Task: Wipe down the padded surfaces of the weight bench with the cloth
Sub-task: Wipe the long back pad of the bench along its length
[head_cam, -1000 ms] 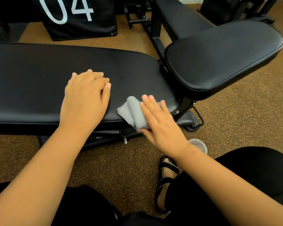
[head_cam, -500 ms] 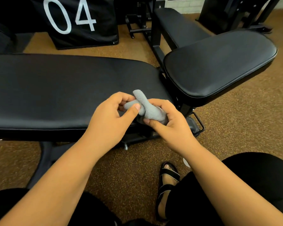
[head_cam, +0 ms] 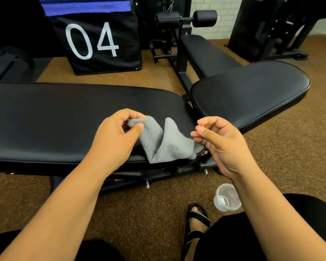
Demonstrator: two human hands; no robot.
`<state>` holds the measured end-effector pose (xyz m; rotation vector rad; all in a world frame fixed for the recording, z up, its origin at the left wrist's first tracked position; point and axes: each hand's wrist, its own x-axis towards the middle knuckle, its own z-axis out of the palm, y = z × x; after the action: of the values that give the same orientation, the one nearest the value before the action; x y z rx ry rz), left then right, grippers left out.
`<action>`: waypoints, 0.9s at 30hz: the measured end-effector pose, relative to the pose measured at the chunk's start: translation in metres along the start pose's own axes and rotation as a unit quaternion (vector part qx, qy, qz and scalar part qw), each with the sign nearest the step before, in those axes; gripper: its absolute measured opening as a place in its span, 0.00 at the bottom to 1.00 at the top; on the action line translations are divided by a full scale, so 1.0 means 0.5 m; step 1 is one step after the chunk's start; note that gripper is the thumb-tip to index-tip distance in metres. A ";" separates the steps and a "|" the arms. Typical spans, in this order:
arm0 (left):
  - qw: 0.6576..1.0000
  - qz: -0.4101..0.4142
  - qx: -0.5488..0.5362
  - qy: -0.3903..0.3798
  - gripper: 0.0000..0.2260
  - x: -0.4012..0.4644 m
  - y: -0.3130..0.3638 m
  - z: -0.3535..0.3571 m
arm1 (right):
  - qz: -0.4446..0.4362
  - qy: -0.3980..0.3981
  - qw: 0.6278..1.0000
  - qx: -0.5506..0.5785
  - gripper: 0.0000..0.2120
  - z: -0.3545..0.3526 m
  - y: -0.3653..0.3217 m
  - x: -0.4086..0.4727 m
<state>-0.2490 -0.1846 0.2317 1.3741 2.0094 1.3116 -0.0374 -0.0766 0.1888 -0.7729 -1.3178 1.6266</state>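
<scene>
The grey cloth (head_cam: pixel 166 142) hangs partly unfolded just above the near edge of the long black back pad (head_cam: pixel 55 117) of the weight bench. My left hand (head_cam: pixel 117 136) pinches one corner of the cloth between thumb and fingers. My right hand (head_cam: pixel 220 142) pinches the opposite corner, fingers curled. The cloth sags between them in a V shape. The bench's seat pad (head_cam: pixel 252 93) sits to the right, tilted slightly upward, with nothing on it.
A clear plastic cup (head_cam: pixel 227 197) stands on the brown speckled floor beside my sandalled foot (head_cam: pixel 196 223). Behind the bench are a black box marked 04 (head_cam: pixel 94 40), another bench (head_cam: pixel 209 51) with roller pads, and a machine frame (head_cam: pixel 267 29).
The cloth went from flat under my right hand on the pad to bunched between both hands, and is now being spread apart. The view tilted up.
</scene>
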 end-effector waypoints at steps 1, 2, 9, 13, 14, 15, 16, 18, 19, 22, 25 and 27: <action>1.000 0.000 -0.003 -0.003 0.08 0.001 0.000 -0.001 | -0.006 0.000 0.999 -0.036 0.08 0.006 -0.002 0.001; 1.000 0.004 -0.006 -0.011 0.08 0.002 0.002 -0.002 | -0.018 -0.003 0.997 -0.078 0.09 0.014 -0.003 0.004; 0.987 0.116 -0.071 -0.089 0.08 0.014 0.048 -0.020 | -0.050 -0.162 0.950 -0.262 0.17 0.075 -0.058 0.016; 0.974 0.156 -0.141 -0.089 0.10 0.032 0.066 -0.038 | -0.069 -0.160 0.963 -0.204 0.07 0.090 -0.089 0.023; 0.971 0.159 -0.156 -0.088 0.11 0.035 0.068 -0.042 | -0.076 -0.155 0.968 -0.185 0.06 0.090 -0.095 0.024; 0.968 0.159 -0.170 -0.088 0.12 0.038 0.070 -0.044 | -0.077 -0.153 0.972 -0.164 0.05 0.091 -0.101 0.024; 0.966 0.156 -0.185 -0.089 0.13 0.042 0.069 -0.045 | -0.073 -0.154 0.976 -0.139 0.04 0.092 -0.107 0.024; 0.959 0.144 -0.227 -0.091 0.14 0.047 0.067 -0.048 | -0.055 -0.165 0.981 -0.081 0.04 0.094 -0.118 0.025; 0.953 0.134 -0.256 -0.095 0.15 0.048 0.067 -0.049 | -0.043 -0.169 0.983 -0.051 0.03 0.096 -0.123 0.024; 0.927 0.104 -0.341 -0.114 0.16 0.044 0.073 -0.046 | -0.008 -0.166 0.986 0.009 0.04 0.103 -0.133 0.022; 0.919 0.084 -0.366 -0.123 0.15 0.042 0.082 -0.036 | 0.033 -0.168 0.984 0.040 0.05 0.107 -0.130 0.022; 0.930 0.075 -0.343 -0.108 0.12 0.045 0.077 -0.023 | 0.071 -0.159 0.982 0.076 0.05 0.109 -0.122 0.025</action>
<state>-0.2474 -0.1673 0.2745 1.2573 1.1403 1.6306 -0.0755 -0.0851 0.2621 -0.5391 -1.3599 2.0024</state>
